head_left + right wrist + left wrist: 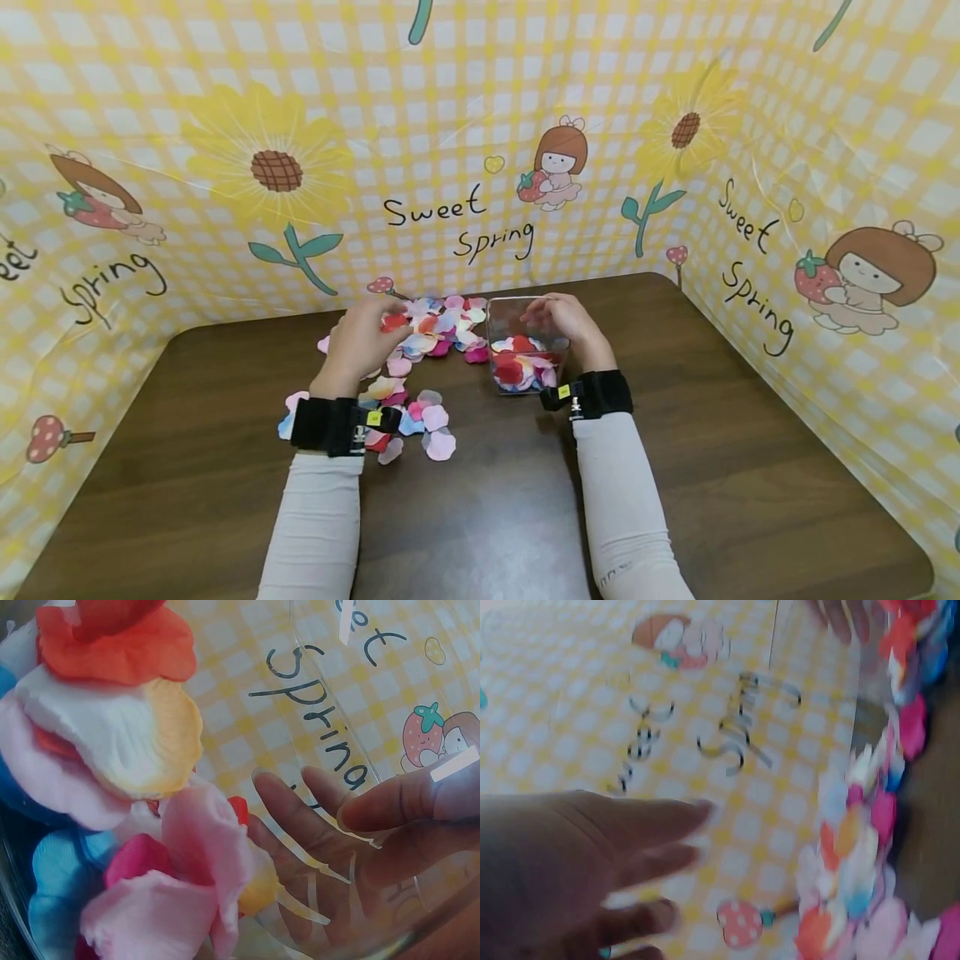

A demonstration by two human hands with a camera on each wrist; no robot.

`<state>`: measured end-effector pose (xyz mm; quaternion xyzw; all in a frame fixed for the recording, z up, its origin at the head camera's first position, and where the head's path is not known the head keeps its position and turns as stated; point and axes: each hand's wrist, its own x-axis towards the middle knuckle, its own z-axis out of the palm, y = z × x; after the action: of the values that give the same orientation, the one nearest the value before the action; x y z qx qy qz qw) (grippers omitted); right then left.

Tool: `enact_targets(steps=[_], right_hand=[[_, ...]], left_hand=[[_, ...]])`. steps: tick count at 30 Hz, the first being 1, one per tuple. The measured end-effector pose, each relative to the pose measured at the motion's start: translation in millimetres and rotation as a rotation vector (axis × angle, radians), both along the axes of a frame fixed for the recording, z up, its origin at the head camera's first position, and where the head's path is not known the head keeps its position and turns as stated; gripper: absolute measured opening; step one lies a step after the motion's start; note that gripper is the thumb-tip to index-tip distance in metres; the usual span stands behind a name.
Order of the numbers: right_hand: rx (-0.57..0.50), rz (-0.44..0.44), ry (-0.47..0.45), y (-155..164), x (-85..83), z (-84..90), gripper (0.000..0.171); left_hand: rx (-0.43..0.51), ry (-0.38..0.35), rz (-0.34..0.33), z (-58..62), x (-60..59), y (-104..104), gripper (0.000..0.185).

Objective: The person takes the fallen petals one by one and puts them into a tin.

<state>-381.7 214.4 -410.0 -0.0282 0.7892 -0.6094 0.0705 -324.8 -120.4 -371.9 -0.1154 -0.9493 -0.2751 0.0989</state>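
The left hand's [360, 342] fingertips are being hidden among the petals [435, 333], so its grip cannot be told. The clear container [525, 346], partly filled with petals, is being grasped by the right hand [566, 325]. Bare worktop [750, 433] is being left open right of that grip.

Petal pile [431, 333] and clear box [525, 346] block centre; bare tabletop [750, 433] right, near edge.
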Motion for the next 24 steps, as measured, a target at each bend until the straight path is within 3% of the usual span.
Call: enact_targets(steps=[5,10,17,24], right_hand=[[-0.008,-0.002,0.003,0.2,0.2,-0.3,0.041],[-0.009,-0.011,-0.007,-0.2,0.8,-0.3,0.04],[-0.012,-0.015,-0.02,-0.7,0.5,0.0,0.04],[-0.008,-0.017,-0.007,-1.1,1.1,-1.2,0.04]], left_hand=[[-0.05,-0.227,0.008,-16.4,-5.1,-19.6,0.034],[-0.059,-0.318,0.044,-34.3,-11.8,-28.6,0.035],[-0.066,-0.3,0.093,-53.0,-18.5,-31.7,0.022],[-0.047,-0.214,0.132,-52.7,-16.1,-31.2,0.018]])
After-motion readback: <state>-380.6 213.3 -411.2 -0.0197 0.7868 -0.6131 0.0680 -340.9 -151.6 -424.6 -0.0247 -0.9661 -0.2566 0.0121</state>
